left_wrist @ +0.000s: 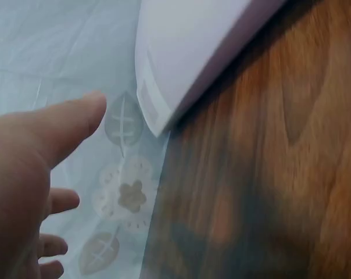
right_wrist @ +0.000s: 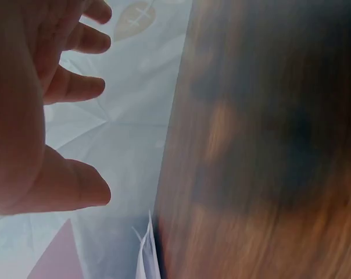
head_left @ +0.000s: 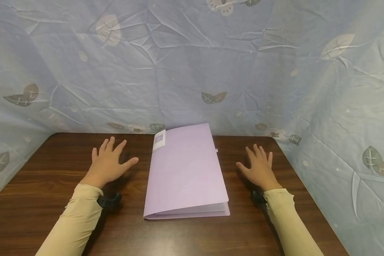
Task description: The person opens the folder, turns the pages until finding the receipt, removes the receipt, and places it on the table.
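A light purple folder (head_left: 187,170) lies on the dark wooden table, its cover slightly raised at the near right so that pages show inside. A white label (head_left: 159,139) sits at its upper left corner. To the left of the folder, my left hand (head_left: 106,165) hovers over the table with fingers spread, holding nothing. On the other side my right hand (head_left: 258,169) is likewise spread and apart from the folder. The left wrist view shows the folder's labelled spine corner (left_wrist: 158,107) beyond the thumb. In the right wrist view, part of the folder's edge (right_wrist: 147,256) appears below the thumb.
The wooden table (head_left: 121,234) runs back to a pale blue curtain (head_left: 179,78) with leaf prints. More of this cloth (head_left: 355,142) hangs along the right side. A black wrist strap (head_left: 109,201) is on the left wrist, and another (head_left: 258,197) on the right.
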Demonstrator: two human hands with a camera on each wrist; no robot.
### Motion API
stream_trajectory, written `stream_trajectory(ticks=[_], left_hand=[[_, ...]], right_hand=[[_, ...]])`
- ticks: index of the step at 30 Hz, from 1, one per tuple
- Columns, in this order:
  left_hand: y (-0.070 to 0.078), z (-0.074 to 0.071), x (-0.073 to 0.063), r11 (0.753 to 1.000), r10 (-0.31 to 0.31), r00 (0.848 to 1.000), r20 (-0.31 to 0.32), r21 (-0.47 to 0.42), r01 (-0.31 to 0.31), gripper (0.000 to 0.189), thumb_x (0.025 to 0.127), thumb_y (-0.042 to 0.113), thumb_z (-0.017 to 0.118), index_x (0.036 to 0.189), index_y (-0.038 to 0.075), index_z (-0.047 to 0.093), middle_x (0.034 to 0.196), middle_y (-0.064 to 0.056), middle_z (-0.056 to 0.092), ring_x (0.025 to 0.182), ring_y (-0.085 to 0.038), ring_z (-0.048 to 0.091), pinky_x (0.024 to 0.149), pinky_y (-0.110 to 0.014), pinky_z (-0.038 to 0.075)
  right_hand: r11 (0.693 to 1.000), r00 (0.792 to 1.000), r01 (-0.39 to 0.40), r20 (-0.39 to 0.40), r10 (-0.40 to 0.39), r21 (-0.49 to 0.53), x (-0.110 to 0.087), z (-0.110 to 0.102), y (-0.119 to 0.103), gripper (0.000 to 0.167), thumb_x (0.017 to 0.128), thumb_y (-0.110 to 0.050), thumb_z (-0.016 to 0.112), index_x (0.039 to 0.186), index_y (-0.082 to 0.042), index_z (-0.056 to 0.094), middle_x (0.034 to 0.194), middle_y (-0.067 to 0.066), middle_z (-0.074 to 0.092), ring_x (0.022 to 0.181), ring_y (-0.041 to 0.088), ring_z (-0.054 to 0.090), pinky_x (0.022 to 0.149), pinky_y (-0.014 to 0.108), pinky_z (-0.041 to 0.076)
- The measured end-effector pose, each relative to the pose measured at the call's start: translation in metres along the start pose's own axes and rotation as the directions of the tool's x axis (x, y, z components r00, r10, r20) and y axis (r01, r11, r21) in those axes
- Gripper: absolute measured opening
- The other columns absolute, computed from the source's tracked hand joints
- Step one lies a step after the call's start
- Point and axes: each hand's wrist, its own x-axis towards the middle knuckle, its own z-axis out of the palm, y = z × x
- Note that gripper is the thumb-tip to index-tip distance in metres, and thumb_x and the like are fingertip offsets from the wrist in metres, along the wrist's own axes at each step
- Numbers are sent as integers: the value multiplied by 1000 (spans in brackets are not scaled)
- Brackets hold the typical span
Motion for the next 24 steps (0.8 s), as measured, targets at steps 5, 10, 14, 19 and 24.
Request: stream_trajectory(ticks=[5,10,14,19,24], left_hand=[[13,4,-1,998,65,998,21,-18,-65,99,94,72,56,163,7,28,165,-35,15,150,-60,14,113,-79,15],[29,11,-4,995,96,993,61,-40,-94,100,93,74,57,164,11,28,164,-32,24,147,-59,25,106,-79,31],[41,17,-6,988,146,985,95,-69,-140,100,90,76,60,163,13,32,164,-28,27,148,-55,27,106,-76,35],[52,23,-8,975,212,969,126,-93,-201,99,87,75,64,161,14,38,163,-23,34,148,-48,33,108,-69,39],[60,27,-11,969,241,962,128,-88,-231,97,87,74,65,160,15,40,160,-20,41,144,-45,42,106,-66,43]], right_hand=[[999,999,9,32,-11,39,0,2,-4,81,99,-47,64,157,3,36,165,34,17,154,53,10,119,70,-8],[998,998,27,54,-30,56,1,5,-7,79,100,-45,64,155,4,38,164,34,22,153,52,16,120,69,-3],[996,997,53,57,-56,67,1,5,-13,77,100,-43,65,154,5,39,163,34,26,152,52,19,121,70,0],[993,995,88,48,-92,76,0,4,-19,73,100,-39,66,153,5,42,160,34,32,150,51,24,120,71,5],[993,993,105,54,-108,57,1,6,-20,70,101,-36,66,152,5,43,157,34,38,147,51,31,120,70,14]])
